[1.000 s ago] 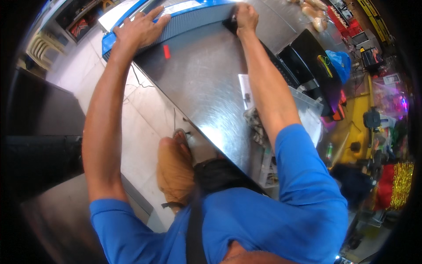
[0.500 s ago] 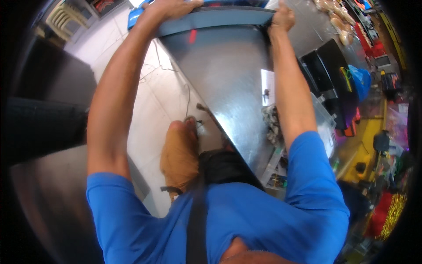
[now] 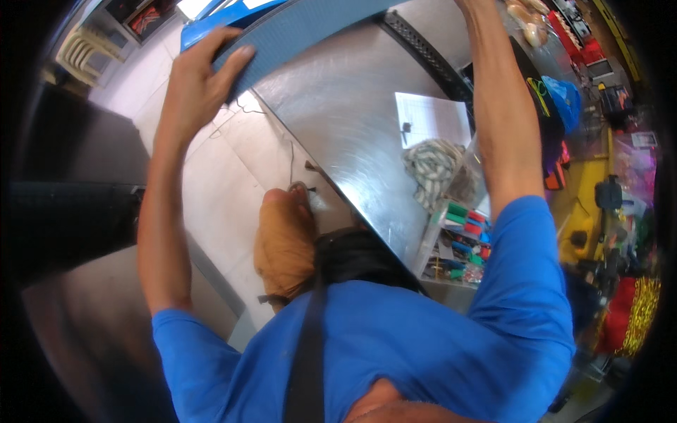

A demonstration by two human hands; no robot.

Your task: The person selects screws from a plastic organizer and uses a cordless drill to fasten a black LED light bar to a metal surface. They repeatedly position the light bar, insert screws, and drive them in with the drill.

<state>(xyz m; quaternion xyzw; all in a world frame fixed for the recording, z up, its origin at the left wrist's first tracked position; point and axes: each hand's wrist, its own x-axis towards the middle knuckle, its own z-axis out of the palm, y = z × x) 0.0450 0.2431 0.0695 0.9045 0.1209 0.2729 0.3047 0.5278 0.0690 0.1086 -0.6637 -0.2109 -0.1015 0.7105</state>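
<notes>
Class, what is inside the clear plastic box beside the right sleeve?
The clear plastic box holds small green, red and blue pieces, too small to identify. The right sleeve overlaps its right side; anything behind cannot be seen.

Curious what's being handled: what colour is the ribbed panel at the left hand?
The panel is blue-grey, best seen in the head view.

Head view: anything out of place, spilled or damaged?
Only minor untidiness: a striped cloth lies bunched on the metal table, between a white sheet and an open parts box. A thin cable trails loose on the floor. No spill or damage that I can make out.
</notes>
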